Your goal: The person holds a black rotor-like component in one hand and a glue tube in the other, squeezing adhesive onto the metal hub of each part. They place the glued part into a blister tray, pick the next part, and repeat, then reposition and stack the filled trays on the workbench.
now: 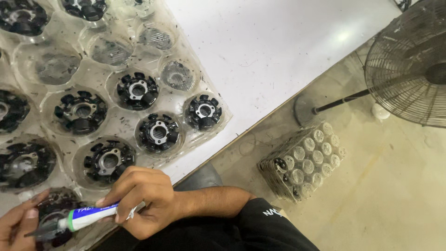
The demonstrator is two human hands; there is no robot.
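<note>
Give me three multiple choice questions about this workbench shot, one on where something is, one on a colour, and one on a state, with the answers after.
1. Where does the stack of clear trays stand?
A. On the floor beside the table
B. On the white table
C. On the fan

2. What colour is the band behind the nozzle of the tube?
A. Red
B. Green
C. Yellow

3. How is the right hand?
A. Open and flat on the table
B. Closed around the tube
C. Resting on the fan

Answers:
1. A, the stack sits on the floor near the fan base, below the table edge.
2. B, a green ring shows between the white nozzle and the blue-and-white body.
3. B, its fingers wrap the tube, whose tip points at the black ring part by the left hand.
</note>
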